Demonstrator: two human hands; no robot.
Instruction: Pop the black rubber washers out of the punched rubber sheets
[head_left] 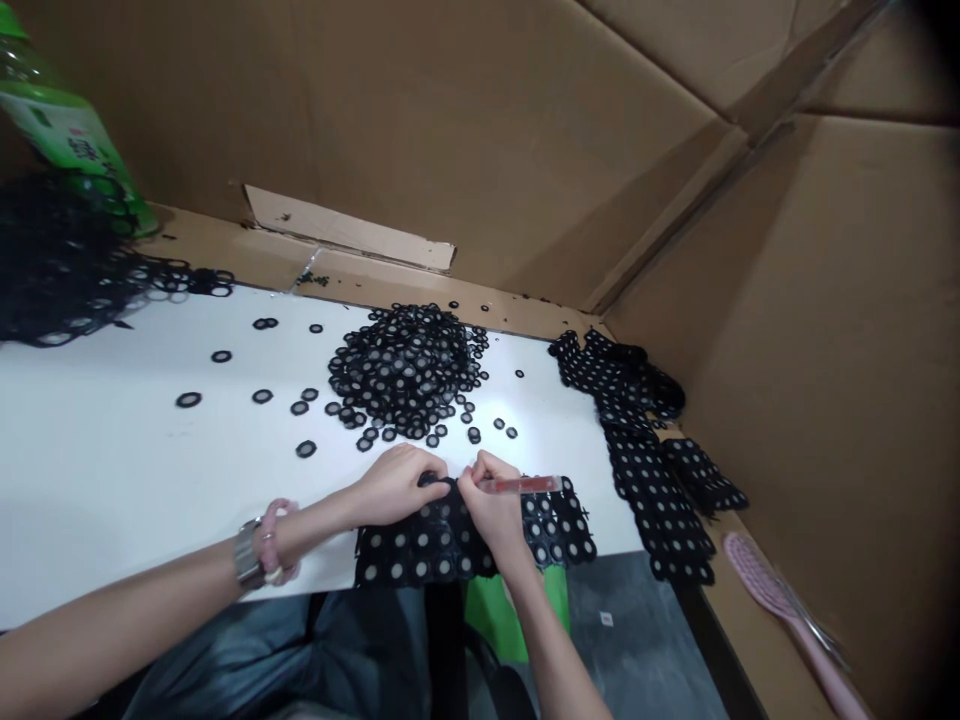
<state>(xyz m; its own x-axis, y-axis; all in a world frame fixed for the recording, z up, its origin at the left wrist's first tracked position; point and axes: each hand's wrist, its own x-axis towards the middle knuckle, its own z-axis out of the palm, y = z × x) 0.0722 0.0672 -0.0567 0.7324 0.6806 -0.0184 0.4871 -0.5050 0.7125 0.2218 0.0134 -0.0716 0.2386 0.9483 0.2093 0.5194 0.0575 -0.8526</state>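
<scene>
A flat black sheet of joined rings with pale round centres lies at the front edge of the white table. At its far edge my left hand rests with curled fingers and thumb closed on the sheet. Close beside it, my right hand grips a slim pen-like tool with a translucent reddish handle. The tool's tip is hidden by my fingers near the sheet's far edge. Just beyond both hands rises a heap of loose black rings with pale centres.
More black sheets lie along the right side, near a pink hairbrush. At the left are a tangled black heap and a green bottle. Cardboard walls enclose the back and right. Several loose rings are scattered left of the heap.
</scene>
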